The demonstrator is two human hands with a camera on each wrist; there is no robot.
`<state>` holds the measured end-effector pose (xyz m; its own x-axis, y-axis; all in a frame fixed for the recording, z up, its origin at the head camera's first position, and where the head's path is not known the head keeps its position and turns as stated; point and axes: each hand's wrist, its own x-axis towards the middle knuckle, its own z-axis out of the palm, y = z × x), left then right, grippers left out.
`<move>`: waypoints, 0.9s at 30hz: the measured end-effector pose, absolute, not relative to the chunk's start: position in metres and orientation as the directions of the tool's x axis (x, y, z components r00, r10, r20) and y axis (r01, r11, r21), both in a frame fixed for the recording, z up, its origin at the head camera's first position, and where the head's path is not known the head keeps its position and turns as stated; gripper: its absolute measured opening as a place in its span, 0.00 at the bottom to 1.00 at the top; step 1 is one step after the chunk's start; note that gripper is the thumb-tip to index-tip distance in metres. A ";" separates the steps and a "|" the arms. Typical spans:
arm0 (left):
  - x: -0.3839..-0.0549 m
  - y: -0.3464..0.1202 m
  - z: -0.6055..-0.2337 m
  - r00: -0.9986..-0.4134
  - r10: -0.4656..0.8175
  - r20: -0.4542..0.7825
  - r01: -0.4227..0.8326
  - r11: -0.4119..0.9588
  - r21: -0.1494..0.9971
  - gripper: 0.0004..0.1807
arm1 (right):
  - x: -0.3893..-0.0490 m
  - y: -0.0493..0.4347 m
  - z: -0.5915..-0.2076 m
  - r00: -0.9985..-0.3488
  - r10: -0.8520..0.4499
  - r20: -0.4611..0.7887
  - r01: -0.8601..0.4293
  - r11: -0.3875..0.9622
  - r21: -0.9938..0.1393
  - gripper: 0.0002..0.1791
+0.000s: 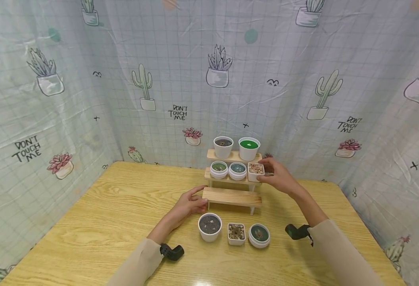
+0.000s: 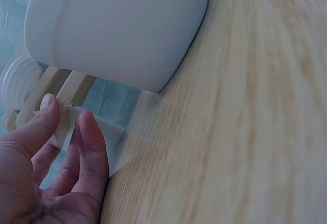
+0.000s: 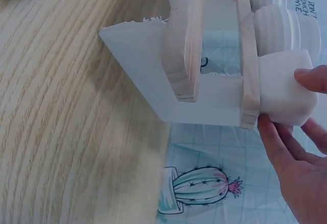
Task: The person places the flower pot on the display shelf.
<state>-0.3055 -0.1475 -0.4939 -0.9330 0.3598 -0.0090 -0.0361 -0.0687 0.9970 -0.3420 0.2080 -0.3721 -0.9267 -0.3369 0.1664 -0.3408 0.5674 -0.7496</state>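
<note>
A three-step wooden stand (image 1: 232,196) with white side panels (image 3: 138,68) stands on the table. My right hand (image 1: 279,176) grips a small square white pot (image 1: 256,171) filled with pale reddish gravel, at the right end of the middle step. In the right wrist view, thumb and fingers are on either side of this pot (image 3: 286,86), whose base meets the board. My left hand (image 1: 188,204) holds the left end of the lowest step, its thumb and fingers (image 2: 92,132) around the board's end. Two round white pots (image 1: 219,170) (image 1: 237,171) share the middle step.
Two taller white pots (image 1: 223,147) (image 1: 249,149) occupy the top step. In front of the stand are a round pot with dark fill (image 1: 210,227), a square pebble pot (image 1: 236,234) and a low round pot (image 1: 259,236). A cactus-print curtain (image 1: 181,79) surrounds the table.
</note>
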 end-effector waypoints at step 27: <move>-0.303 -0.147 -0.493 -0.930 0.368 0.015 -0.022 -0.096 0.995 0.40 | -0.323 0.222 -0.384 -0.920 -0.329 0.213 -0.344 0.419 -0.840 0.39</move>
<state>-0.3026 -0.1471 -0.4926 -0.9297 0.3680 0.0150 -0.0220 -0.0963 0.9951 -0.3226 0.2216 -0.3839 -0.9200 -0.3292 0.2128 -0.3442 0.4185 -0.8405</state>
